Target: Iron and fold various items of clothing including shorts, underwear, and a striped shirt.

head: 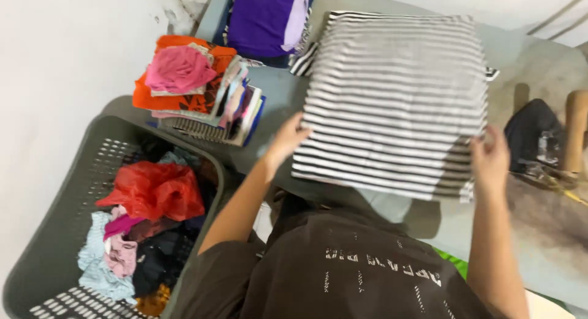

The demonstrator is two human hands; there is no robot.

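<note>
Head view, looking down. Both hands are on a black-and-white striped fabric garment (392, 98) spread flat on a grey table surface (278, 89). Left hand (286, 140) is at the garment's near-left edge, fingers laid on or curled at the hem; can't tell if it's a real pinch. Right hand (490, 160) is closed on the near-right corner, fabric bunched slightly under the fingers. The garment's near edge hangs just past the table edge, above the person's dark brown shirt (343, 270).

Left of the garment, on the same surface: a stack of folded clothes (205, 108), orange piece near the top with a pink crumpled one (177, 68) sitting on it. Behind that, a purple folded cloth (263, 19), touching the striped garment's far-left corner.

Lower left: grey perforated plastic laundry basket (73, 196) holding loose clothes, a red piece (153, 190) on top, light blue and pink ones below it. Right side: a dark object (533, 135), blurred, can't identify.
</note>
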